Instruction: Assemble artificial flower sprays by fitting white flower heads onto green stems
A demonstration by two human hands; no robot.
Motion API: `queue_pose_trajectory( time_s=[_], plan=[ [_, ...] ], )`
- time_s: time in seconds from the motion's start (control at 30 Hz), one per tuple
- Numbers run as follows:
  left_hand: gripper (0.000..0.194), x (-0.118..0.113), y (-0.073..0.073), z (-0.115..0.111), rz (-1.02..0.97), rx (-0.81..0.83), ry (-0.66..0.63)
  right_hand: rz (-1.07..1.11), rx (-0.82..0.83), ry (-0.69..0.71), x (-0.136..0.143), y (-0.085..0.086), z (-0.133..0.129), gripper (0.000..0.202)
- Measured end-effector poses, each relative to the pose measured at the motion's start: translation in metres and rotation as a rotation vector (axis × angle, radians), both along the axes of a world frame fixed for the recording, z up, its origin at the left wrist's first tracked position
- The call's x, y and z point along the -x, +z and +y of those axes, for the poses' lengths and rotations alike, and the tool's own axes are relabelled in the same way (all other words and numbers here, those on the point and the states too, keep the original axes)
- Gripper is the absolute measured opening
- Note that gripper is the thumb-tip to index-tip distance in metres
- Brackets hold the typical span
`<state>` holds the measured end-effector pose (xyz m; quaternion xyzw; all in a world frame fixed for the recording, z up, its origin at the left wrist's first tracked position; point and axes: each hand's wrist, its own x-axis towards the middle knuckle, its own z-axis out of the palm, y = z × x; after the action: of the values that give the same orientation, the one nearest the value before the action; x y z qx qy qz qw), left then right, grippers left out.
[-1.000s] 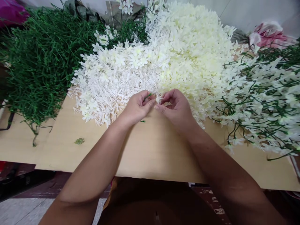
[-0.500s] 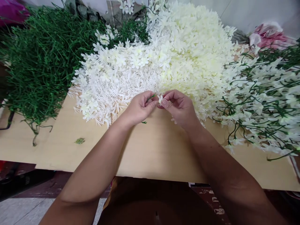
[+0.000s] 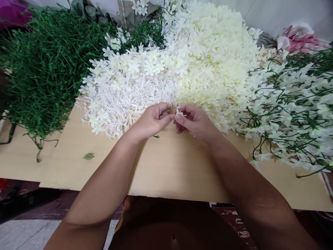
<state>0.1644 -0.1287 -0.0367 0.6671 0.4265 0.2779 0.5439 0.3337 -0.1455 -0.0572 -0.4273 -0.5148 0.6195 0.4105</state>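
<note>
My left hand is closed on a green plastic flower stem, whose tip pokes out above the thumb while another end shows below the palm. Fingertip to fingertip with it, my right hand pinches a small white artificial flower. Where stem and flower meet is covered by the fingers. Just beyond my hands lie a heap of white stamen pieces with some blossoms on top and a mound of pale yellow-white petals.
Green stems are piled at the left. White flowers on green stems spread over the right side. A small green scrap lies on the tan board. Pink-and-white cloth sits at the back right.
The white flower has turned and its petals now show spread out between the fingertips. My right hand's fingers have shifted slightly lower; the left hand keeps the green stem.
</note>
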Motion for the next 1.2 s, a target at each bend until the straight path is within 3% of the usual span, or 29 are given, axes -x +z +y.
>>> queue_pose_trajectory(
  time_s=[0.07, 0.23, 0.73, 0.97, 1.2],
  plan=[
    [0.018, 0.001, -0.001, 0.000, -0.004, -0.004, -0.026, -0.005, 0.012, 0.044, 0.002, 0.000, -0.001, 0.051],
    [0.019, 0.002, -0.001, 0.001, 0.024, -0.008, 0.007, -0.012, -0.067, -0.068, 0.001, 0.001, 0.000, 0.048],
    [0.018, 0.004, -0.005, 0.001, 0.058, 0.028, -0.010, 0.013, -0.098, -0.122, 0.003, -0.001, 0.000, 0.046],
    [0.028, 0.010, -0.003, 0.003, -0.038, 0.139, -0.052, 0.121, -0.061, -0.199, -0.003, -0.002, 0.003, 0.038],
    [0.031, 0.009, -0.011, 0.005, -0.038, 0.106, -0.060, 0.053, -0.118, -0.233, 0.001, 0.000, 0.000, 0.038]
  ],
)
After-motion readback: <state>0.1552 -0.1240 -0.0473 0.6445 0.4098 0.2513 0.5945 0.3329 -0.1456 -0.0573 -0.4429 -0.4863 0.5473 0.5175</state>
